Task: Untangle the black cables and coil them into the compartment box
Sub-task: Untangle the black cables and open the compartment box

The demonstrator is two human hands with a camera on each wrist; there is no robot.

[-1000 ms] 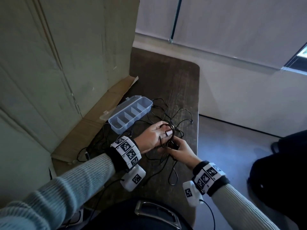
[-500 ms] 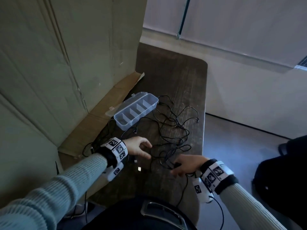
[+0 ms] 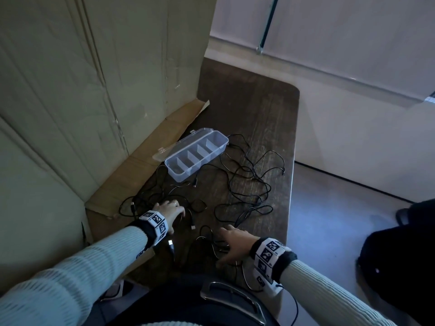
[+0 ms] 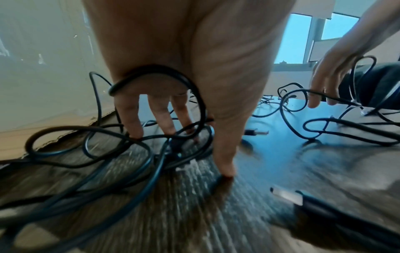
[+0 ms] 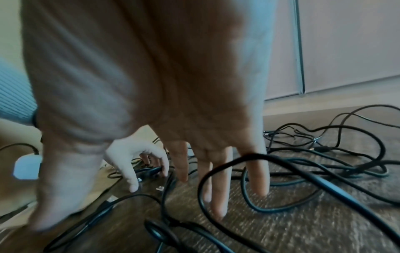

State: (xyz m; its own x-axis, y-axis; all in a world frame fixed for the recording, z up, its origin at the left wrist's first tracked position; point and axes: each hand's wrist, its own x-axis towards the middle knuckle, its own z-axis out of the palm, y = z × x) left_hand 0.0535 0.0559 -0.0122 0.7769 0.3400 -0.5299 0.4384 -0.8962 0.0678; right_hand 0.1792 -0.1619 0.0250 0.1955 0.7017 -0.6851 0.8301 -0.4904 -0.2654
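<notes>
Several thin black cables (image 3: 247, 187) lie tangled over the dark wooden table (image 3: 247, 102), in front and to the right of the clear compartment box (image 3: 196, 154), whose lid is open and whose compartments look empty. My left hand (image 3: 174, 212) rests with straight, spread fingers (image 4: 132, 119) on the cables at the near left; one cable loop (image 4: 155, 71) lies across its palm. My right hand (image 3: 226, 245) hovers at the near right with spread fingers (image 5: 218, 196) reaching down among loose cable loops (image 5: 281, 162), gripping nothing.
A tall cardboard sheet (image 3: 94, 90) stands along the left, its flap (image 3: 150, 149) lying under the box lid. A USB plug (image 3: 170, 243) lies between my hands. The table's right edge (image 3: 292, 184) drops to the floor, where something dark (image 3: 400, 255) sits.
A second ago both hands held a cable bundle together above the table. They have let it go, moved apart and come down towards me with fingers spread.
</notes>
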